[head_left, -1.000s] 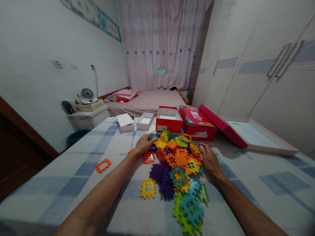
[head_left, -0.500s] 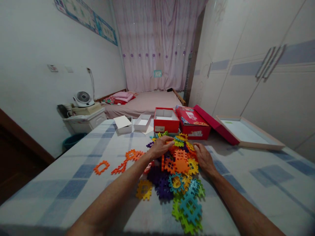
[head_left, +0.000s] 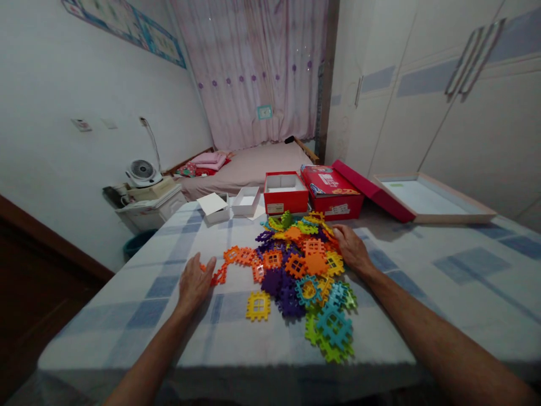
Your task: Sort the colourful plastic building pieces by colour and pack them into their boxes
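My left hand (head_left: 196, 282) lies over the table left of the pile, thumb and fingers apart. It is at a loose orange interlocking piece (head_left: 203, 267), mostly covered by the fingers. Beside the thumb is another orange piece (head_left: 220, 275). My right hand (head_left: 351, 248) rests against the right side of a heap of plastic interlocking pieces (head_left: 296, 265). Its fingers bend in at the heap's edge near orange pieces, and their tips are hidden. Orange, purple, yellow, teal and green pieces overlap in the heap. A yellow window-shaped piece (head_left: 258, 306) lies apart in front.
Behind the heap stand an open red box (head_left: 286, 201), a closed red box (head_left: 338, 207) with a red lid (head_left: 372, 192) leaning on it, and small white boxes (head_left: 245, 202). A shallow tray-like lid (head_left: 456, 217) lies at right. A checked cloth (head_left: 139, 316) covers the table.
My left hand has left the heap and moved left to the loose orange pieces. My right hand stays at the heap's right side. The view has tilted down slightly.
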Motion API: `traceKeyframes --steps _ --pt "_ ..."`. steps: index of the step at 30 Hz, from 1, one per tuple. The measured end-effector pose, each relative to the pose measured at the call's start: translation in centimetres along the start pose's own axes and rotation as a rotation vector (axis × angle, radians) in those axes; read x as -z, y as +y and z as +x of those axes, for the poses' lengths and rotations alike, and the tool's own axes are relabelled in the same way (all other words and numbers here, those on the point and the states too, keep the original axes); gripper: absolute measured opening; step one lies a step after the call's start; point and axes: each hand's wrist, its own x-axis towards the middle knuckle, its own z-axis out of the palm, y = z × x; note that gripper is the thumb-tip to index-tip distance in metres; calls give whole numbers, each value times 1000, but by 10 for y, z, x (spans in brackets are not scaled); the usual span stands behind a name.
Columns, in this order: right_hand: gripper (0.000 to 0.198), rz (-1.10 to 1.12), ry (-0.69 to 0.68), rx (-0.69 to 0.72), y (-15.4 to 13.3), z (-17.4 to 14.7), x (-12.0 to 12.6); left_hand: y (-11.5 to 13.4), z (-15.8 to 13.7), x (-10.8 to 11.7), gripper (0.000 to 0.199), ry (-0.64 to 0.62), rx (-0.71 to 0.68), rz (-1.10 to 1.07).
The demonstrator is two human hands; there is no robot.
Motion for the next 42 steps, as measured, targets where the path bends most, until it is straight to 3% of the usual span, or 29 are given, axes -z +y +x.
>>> traceKeyframes --steps 2,8,14,17,19,20,22,24,26,29,34,38,42 --pt "44 -3 -4 5 0 0 0 23 2 -12 53 -9 -5 -235" --pt "40 3 9 22 2 -2 2 99 -1 -43 46 -36 -70 -490" --pt "43 7 -8 11 -2 1 -2 158 -7 -43 40 -73 -218 -606" --pt "45 30 31 14 -11 -2 15 170 -16 -25 44 -35 -455 -546" --pt "52 15 -1 170 -20 -16 39 166 -29 -9 54 -14 -703 -410" --pt "59 -10 -63 291 -25 -26 52 160 -37 -2 63 -61 -858 -337" --pt "78 -93 -281 522 -35 -53 76 147 -53 8 86 -270 -1150 -219" --pt "89 -156 -507 644 -41 -82 90 136 -68 9 98 -465 -1288 -133" --pt "91 -201 -639 701 -43 -105 91 132 -79 4 102 -548 -1298 -96" --pt "93 -233 -649 727 -37 -116 78 134 -84 -8 102 -503 -1242 -95" --pt "72 -270 -504 780 -38 -94 53 148 -72 -15 94 -371 -1147 -118" --pt "41 -248 -302 748 -54 -61 31 169 -40 -15 54 -152 -900 -139" --pt "37 -255 -150 663 -64 -33 28 168 -7 -8 52 -21 -693 -210"
